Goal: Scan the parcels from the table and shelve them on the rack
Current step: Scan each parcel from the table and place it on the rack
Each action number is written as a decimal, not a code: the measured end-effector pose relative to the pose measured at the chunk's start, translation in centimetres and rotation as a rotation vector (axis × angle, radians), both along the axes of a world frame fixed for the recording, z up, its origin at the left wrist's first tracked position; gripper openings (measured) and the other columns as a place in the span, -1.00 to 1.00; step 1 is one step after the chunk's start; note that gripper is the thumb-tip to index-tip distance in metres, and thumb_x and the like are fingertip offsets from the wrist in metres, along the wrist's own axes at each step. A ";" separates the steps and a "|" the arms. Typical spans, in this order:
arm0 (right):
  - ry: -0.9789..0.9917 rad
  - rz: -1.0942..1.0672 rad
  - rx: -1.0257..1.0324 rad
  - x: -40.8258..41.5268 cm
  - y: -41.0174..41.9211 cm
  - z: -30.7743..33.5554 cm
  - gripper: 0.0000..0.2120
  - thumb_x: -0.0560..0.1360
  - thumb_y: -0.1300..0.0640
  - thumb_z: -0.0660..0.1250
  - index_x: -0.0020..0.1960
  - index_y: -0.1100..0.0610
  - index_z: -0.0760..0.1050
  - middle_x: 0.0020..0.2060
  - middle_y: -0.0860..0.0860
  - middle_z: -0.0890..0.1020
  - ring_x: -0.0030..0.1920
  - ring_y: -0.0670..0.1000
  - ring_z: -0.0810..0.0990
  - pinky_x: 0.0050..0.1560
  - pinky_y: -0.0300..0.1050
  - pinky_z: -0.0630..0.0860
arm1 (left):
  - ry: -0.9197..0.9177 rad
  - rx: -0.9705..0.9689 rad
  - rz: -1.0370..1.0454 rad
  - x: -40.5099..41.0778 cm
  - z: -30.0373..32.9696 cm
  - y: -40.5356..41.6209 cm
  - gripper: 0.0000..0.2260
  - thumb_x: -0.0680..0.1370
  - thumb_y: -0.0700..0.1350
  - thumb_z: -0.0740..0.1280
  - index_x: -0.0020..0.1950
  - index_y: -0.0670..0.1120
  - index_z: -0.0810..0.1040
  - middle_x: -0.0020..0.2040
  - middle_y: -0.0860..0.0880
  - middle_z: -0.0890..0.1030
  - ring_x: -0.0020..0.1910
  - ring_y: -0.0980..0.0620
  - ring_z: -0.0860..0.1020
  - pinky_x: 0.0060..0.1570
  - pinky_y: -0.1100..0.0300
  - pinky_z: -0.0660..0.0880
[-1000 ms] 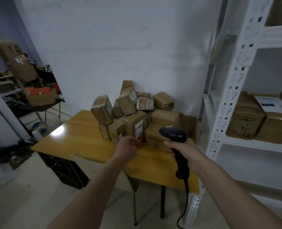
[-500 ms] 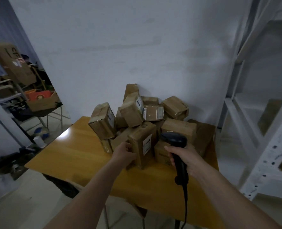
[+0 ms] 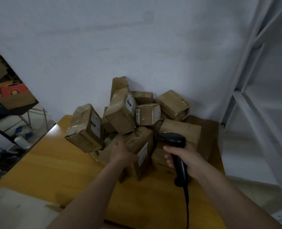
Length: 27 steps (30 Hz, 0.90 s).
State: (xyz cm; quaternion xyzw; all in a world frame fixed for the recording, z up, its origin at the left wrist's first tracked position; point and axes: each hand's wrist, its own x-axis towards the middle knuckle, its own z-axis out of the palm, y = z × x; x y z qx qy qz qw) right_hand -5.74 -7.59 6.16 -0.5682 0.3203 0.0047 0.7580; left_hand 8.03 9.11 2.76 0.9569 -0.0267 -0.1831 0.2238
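Far left, beyond the wall's edge, a cluttered side area is showing — an open carton [image 3: 16, 98] with something red inside is sitting on a dark stand, with blurred odds and ends on the floor below. The yellow wooden tabletop [image 3: 54, 164] is carrying a heap of brown taped parcels pushed against the white wall [image 3: 137, 47]. At the left of the heap a tilted parcel [image 3: 85, 128] is leaning with its label facing right; behind it a taller parcel [image 3: 122, 109] is tipping over the pile, and a small labelled parcel [image 3: 147, 114] is lying wedged beside it at the top.

The left hand [image 3: 122, 152] is reaching forward from a bare forearm and gripping the front parcel [image 3: 141, 152], which is standing at the near edge of the heap; its thumb is lying against the labelled face while the fingers are wrapping over the far side, largely hidden. Neighbouring parcels are pressing against this one on both sides.

Just right, the right hand [image 3: 185, 158] is holding a black barcode scanner [image 3: 175, 146] — fingers [image 3: 169, 160] curled firmly round the handle, its head pointing left toward the front parcel, its cable trailing down over the tabletop edge. A wide parcel [image 3: 181, 131] is lying behind the scanner.

At the far right the white metal rack [image 3: 252, 90] is standing just beside the tabletop.
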 end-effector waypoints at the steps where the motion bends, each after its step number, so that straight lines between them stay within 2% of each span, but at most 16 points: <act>1: 0.000 -0.015 0.000 0.0 -0.2 -0.2 -0.82 0.41 0.21 0.50 -0.03 0.22 0.59 -0.34 0.13 0.67 -0.32 0.06 0.63 -0.21 -0.06 0.60 | 0.005 0.016 -0.004 0.5 -0.3 -0.3 -0.13 0.37 0.00 0.55 0.53 -0.13 0.15 0.49 -0.13 0.23 0.43 -0.14 0.28 0.36 -0.04 0.37; 4: 0.016 -0.064 0.000 0.0 -0.4 -0.6 -0.83 0.41 0.20 0.50 -0.03 0.21 0.60 -0.31 0.15 0.68 -0.30 0.07 0.63 -0.17 -0.04 0.60 | 0.031 0.012 -0.031 1.9 -1.3 -1.0 -0.07 0.34 0.06 0.56 0.53 -0.14 0.11 0.47 -0.15 0.25 0.44 -0.17 0.28 0.37 -0.08 0.36; 7: 0.048 -0.115 0.004 0.1 -0.1 -1.2 -0.81 0.41 0.19 0.50 -0.03 0.24 0.60 -0.30 0.15 0.68 -0.29 0.08 0.62 -0.17 -0.04 0.59 | 0.042 0.039 -0.061 2.6 -2.4 -1.0 -0.19 0.35 0.04 0.53 0.47 -0.12 0.21 0.36 -0.14 0.36 0.34 -0.17 0.38 0.29 -0.08 0.43; 11: 0.075 -0.187 0.022 0.5 1.3 -1.6 -0.82 0.43 0.21 0.49 -0.03 0.26 0.59 -0.30 0.14 0.67 -0.31 0.06 0.61 -0.17 -0.06 0.58 | 0.033 0.035 -0.119 3.1 -2.2 0.5 -0.55 0.37 -0.02 0.47 0.19 -0.14 0.48 0.05 -0.13 0.53 0.04 -0.12 0.55 0.00 0.01 0.59; 13: 0.086 -0.223 0.022 0.9 2.4 -1.6 -0.85 0.43 0.23 0.48 -0.06 0.25 0.59 -0.28 0.14 0.68 -0.29 0.05 0.61 -0.14 -0.07 0.58 | 0.085 -0.001 -0.168 3.6 -1.3 1.7 -0.63 0.39 -0.04 0.47 0.14 -0.12 0.53 -0.06 -0.11 0.54 -0.08 -0.08 0.55 -0.21 0.09 0.55; 14: 0.089 -0.238 0.016 1.2 3.0 -1.6 -0.86 0.42 0.23 0.48 -0.06 0.25 0.59 -0.27 0.14 0.69 -0.27 0.05 0.62 -0.11 -0.07 0.57 | 0.122 -0.021 -0.203 4.0 -0.9 2.3 -0.61 0.38 -0.05 0.48 0.16 -0.10 0.52 -0.04 -0.09 0.53 -0.08 -0.06 0.54 -0.21 0.09 0.54; 17: 0.097 -0.279 -0.008 1.9 4.9 -1.8 -0.83 0.41 0.24 0.49 -0.03 0.25 0.60 -0.23 0.13 0.70 -0.22 0.05 0.63 -0.13 -0.09 0.56 | 0.259 -0.146 -0.247 4.9 0.6 4.5 -0.51 0.31 -0.10 0.54 0.18 -0.07 0.47 0.06 -0.07 0.55 0.01 -0.05 0.55 0.00 0.06 0.59; 19: 0.117 -0.318 -0.036 2.3 6.1 -2.2 -0.79 0.39 0.23 0.50 0.00 0.24 0.60 -0.19 0.12 0.70 -0.20 0.05 0.64 -0.15 -0.10 0.57 | 0.365 -0.230 -0.247 5.0 1.9 6.1 -0.49 0.34 -0.15 0.55 0.24 -0.08 0.45 0.07 -0.06 0.55 -0.04 0.00 0.55 -0.16 0.16 0.56; 21: 0.138 -0.350 -0.064 2.4 7.3 -2.6 -0.78 0.38 0.21 0.52 0.00 0.21 0.59 -0.15 0.12 0.69 -0.14 0.07 0.64 -0.08 -0.06 0.57 | 0.477 -0.298 -0.250 5.0 3.1 7.5 -0.37 0.38 -0.15 0.54 0.40 -0.08 0.38 0.09 -0.05 0.52 -0.10 0.02 0.51 -0.31 0.20 0.49; 23: 0.145 -0.366 -0.060 2.4 8.5 -2.7 -0.80 0.38 0.23 0.51 -0.02 0.20 0.58 -0.17 0.12 0.67 -0.16 0.07 0.63 -0.08 -0.07 0.56 | 0.568 -0.376 -0.228 5.1 3.7 8.6 -0.33 0.42 -0.14 0.52 0.46 -0.06 0.31 0.06 -0.03 0.49 -0.10 0.01 0.49 -0.23 0.15 0.51; 25: 0.161 -0.367 -0.053 2.1 9.5 -2.7 -0.83 0.40 0.22 0.50 -0.05 0.21 0.58 -0.21 0.11 0.65 -0.20 0.06 0.60 -0.13 -0.09 0.53 | 0.602 -0.400 -0.203 5.1 4.0 9.5 -0.46 0.43 -0.10 0.51 0.35 -0.03 0.39 0.01 0.00 0.51 -0.06 -0.01 0.51 -0.07 0.08 0.53; 27: 0.177 -0.359 -0.064 1.9 10.2 -2.6 -0.80 0.40 0.20 0.50 -0.02 0.21 0.59 -0.16 0.12 0.66 -0.14 0.08 0.61 -0.15 -0.10 0.51 | 0.596 -0.434 -0.200 4.8 4.1 10.3 -0.67 0.44 -0.05 0.50 0.12 -0.02 0.47 -0.06 0.00 0.50 -0.08 -0.01 0.49 0.04 0.05 0.52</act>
